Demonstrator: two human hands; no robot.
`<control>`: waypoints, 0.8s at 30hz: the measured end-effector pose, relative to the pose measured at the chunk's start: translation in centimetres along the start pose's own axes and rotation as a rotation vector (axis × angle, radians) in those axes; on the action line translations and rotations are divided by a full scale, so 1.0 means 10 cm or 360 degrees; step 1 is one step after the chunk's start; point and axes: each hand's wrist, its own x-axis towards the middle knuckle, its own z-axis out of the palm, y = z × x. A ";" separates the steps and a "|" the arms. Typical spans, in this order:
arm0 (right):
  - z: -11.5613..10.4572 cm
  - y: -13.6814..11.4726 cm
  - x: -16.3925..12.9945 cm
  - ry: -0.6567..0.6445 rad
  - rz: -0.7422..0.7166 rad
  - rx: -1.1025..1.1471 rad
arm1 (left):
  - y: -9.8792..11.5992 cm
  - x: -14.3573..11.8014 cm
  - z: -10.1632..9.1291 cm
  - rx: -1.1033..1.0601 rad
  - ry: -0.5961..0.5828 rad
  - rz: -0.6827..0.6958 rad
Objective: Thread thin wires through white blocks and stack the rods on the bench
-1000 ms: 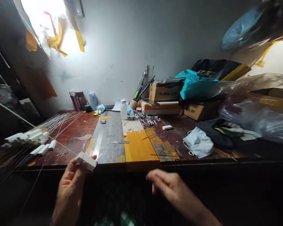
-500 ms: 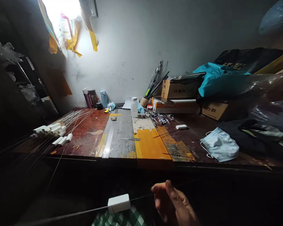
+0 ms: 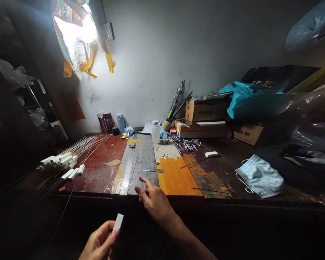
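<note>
Low in front of me, my left hand (image 3: 101, 240) grips a small white rectangular block (image 3: 118, 222) between thumb and fingers, its top end sticking up. Whether a thin rod runs through this block is hidden. My right hand (image 3: 153, 198) is raised at the table's front edge, thumb and index finger apart, holding nothing. Just beyond its fingertips lie a short metal strip (image 3: 153, 170) and a long steel ruler (image 3: 127, 171) flat on the table. On the left, a bundle of thin pale rods (image 3: 82, 146) carries several white blocks (image 3: 65, 159).
A white bottle (image 3: 155, 133) stands mid-table, with small black-and-white pieces (image 3: 189, 145) beside it. One white block (image 3: 211, 154) and a face mask (image 3: 260, 177) lie to the right. Cardboard boxes (image 3: 207, 110) and flasks (image 3: 120, 122) line the back. A lamp (image 3: 78, 30) hangs upper left.
My left hand has come into view gripping a white block. The block on a rod over my lap no longer shows there. My right hand has moved up and left towards the table edge.
</note>
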 end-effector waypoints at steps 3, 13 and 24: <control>0.12 0.02 0.15 0.0182 -0.0273 -0.0528 | -0.03 0.23 -0.11 -0.0133 -0.0037 -0.0150; 0.40 0.12 0.58 0.0153 -0.0438 -0.0858 | -0.07 0.63 -0.04 -0.0287 0.0049 -0.0185; 0.48 0.26 0.67 0.0112 -0.0489 -0.0831 | -0.06 0.69 0.02 -0.0348 0.0124 -0.0186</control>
